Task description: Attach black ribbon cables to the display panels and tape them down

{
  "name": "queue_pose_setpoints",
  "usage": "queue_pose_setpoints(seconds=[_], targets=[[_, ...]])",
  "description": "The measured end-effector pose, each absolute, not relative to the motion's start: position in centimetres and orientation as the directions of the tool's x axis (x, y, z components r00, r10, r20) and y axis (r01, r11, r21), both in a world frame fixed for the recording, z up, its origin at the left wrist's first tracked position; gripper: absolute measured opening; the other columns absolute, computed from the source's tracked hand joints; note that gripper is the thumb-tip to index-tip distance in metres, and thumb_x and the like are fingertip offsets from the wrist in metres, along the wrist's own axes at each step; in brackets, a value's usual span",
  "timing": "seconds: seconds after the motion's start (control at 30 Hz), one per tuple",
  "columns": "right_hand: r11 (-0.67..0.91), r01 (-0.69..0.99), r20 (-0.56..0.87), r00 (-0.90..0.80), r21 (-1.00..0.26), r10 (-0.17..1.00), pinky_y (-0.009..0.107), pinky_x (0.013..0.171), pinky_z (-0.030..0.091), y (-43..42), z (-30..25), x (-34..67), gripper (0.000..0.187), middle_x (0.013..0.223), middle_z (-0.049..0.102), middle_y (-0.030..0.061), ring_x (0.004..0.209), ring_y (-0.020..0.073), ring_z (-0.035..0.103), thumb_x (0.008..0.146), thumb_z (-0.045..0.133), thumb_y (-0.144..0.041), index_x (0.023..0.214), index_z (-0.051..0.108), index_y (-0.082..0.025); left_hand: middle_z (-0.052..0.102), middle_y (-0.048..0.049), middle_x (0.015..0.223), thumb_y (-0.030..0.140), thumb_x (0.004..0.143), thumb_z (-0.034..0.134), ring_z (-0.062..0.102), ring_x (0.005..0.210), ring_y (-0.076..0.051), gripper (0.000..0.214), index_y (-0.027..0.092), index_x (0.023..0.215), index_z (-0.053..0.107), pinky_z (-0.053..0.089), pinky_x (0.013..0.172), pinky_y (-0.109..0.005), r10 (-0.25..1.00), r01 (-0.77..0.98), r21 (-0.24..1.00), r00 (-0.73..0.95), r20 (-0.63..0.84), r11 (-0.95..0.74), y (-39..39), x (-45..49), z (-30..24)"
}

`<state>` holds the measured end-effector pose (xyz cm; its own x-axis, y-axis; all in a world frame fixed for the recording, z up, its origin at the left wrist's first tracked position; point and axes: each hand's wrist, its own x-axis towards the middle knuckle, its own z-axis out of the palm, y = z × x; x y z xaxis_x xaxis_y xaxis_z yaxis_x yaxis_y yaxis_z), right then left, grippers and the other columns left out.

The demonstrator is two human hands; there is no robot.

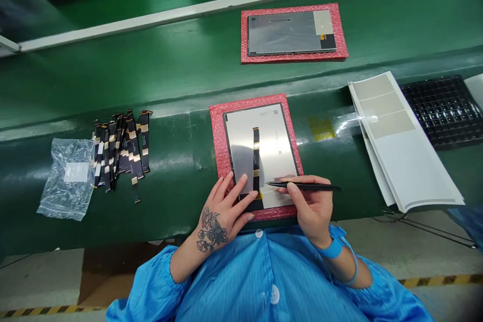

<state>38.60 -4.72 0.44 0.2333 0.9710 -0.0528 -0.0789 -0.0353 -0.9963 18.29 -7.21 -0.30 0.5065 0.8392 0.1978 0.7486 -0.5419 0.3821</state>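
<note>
A display panel (277, 146) lies silver back up on a pink bubble-wrap sheet (221, 146) before me. Along it runs a black flex cable (256, 151) with gold patches, its near end by the panel's lower edge. My left hand (226, 206) rests spread over the lower left corner, fingertips on the panel and the cable's near end. In my right hand (313, 206) is a pair of black tweezers (311, 186), pinched between thumb and fingers. Their tip points left, just right of the cable; whether it touches the panel I cannot tell.
Several flex cables (123, 148) are heaped at left beside a clear plastic bag (68, 176). Another panel (281, 35) on pink wrap lies farther back. At right are white sheets with beige stickers (422, 166), a black tray (441, 110) and yellow tape (321, 128).
</note>
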Motion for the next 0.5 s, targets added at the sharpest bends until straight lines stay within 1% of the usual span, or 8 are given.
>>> queue_pose_setpoints(seconds=[0.13,0.23,0.33,0.43,0.5], targets=[[-0.027,-0.099,-0.051,0.246,-0.995,0.968,0.028,0.063,0.061,-4.7,0.4,38.7,0.017,0.084,0.071,-0.0008,0.064,0.0133,0.069,0.083,0.067,-0.02,0.093,0.054,-0.023,0.04,-0.0105,0.147,0.04,0.092,0.048,0.022,0.141,-0.032,0.043,0.024,0.132,0.055,0.027,0.11,-0.05,0.849,0.768,0.367,0.499,0.174,-0.526,-7.2,18.3,-0.2],[-0.063,-0.104,-0.087,0.257,-0.993,0.963,0.029,0.062,0.061,-4.6,0.8,38.7,0.017,0.084,0.071,-0.0008,0.063,0.0141,0.069,0.083,0.067,-0.021,0.092,0.053,-0.023,0.035,-0.0102,0.151,0.047,0.09,0.05,0.021,0.141,-0.035,0.05,0.027,0.136,0.05,0.018,0.112,-0.056,0.846,0.772,0.35,0.511,0.152,-0.53,-7.1,18.7,-0.1],[-0.086,-0.094,-0.108,0.264,-0.992,0.959,0.03,0.061,0.06,-4.7,0.8,38.8,0.018,0.084,0.071,0.0,0.065,0.0156,0.069,0.082,0.068,-0.023,0.092,0.052,-0.023,0.038,-0.0063,0.15,0.052,0.088,0.052,0.02,0.141,-0.035,0.051,0.03,0.134,0.052,0.005,0.114,-0.058,0.833,0.772,0.316,0.53,0.157,-0.551,-6.9,19.2,0.0],[-0.084,-0.093,-0.105,0.252,-0.992,0.962,0.03,0.061,0.059,-4.7,0.6,38.9,0.018,0.085,0.071,0.0002,0.063,0.0151,0.068,0.082,0.068,-0.024,0.092,0.053,-0.023,0.041,-0.0044,0.148,0.056,0.087,0.052,0.024,0.14,-0.035,0.053,0.031,0.133,0.053,0.003,0.115,-0.054,0.826,0.781,0.269,0.542,0.155,-0.563,-6.7,19.3,-0.1],[-0.08,-0.092,-0.1,0.241,-0.993,0.965,0.029,0.061,0.059,-4.7,0.5,39.0,0.016,0.086,0.071,-0.0002,0.063,0.0141,0.068,0.083,0.067,-0.023,0.092,0.054,-0.023,0.042,-0.0036,0.147,0.058,0.087,0.051,0.025,0.139,-0.035,0.055,0.031,0.134,0.052,0.003,0.115,-0.055,0.815,0.777,0.245,0.558,0.159,-0.58,-6.6,19.2,-0.2]])
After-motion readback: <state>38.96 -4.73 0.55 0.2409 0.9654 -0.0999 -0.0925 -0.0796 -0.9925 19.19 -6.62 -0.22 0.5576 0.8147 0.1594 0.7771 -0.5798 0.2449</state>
